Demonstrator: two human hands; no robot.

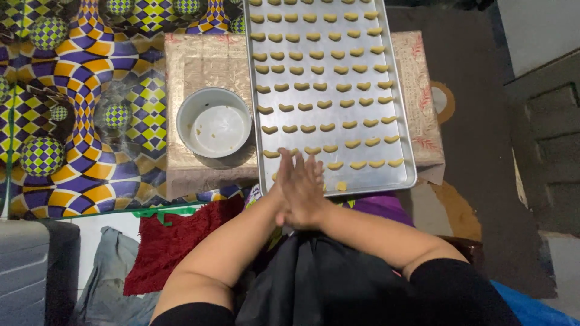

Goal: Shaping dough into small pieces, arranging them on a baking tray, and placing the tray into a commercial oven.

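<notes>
The left hand [289, 187] and the right hand [309, 192] are pressed flat together, palm to palm. The fingers [314, 169] are straight and point up toward the tray. You cannot tell if a bit of dough is squeezed between the palms, because the hands hide it.

The hands sit over the near edge of a big shiny metal tray [399, 108]. The tray is full of small yellow dough pieces [326, 87] shaped like little moons. They lie in neat rows, each one apart from the next. The row nearest the hands is not full. One small round yellow lump [341, 186] lies alone by the near edge of the tray, just to the right of the hands.

Just to the left of the tray stands a round white bowl [214, 122]. It has only a few yellow crumbs inside. The tray and the bowl both rest on a low bench [199, 66] with a shiny gold patterned cover.

Left of the tray, past the bench, the floor has a mat [90, 78] with purple, yellow and orange checks. Near the person's left arm, below the bowl, lies a dark red cloth [172, 244].
</notes>
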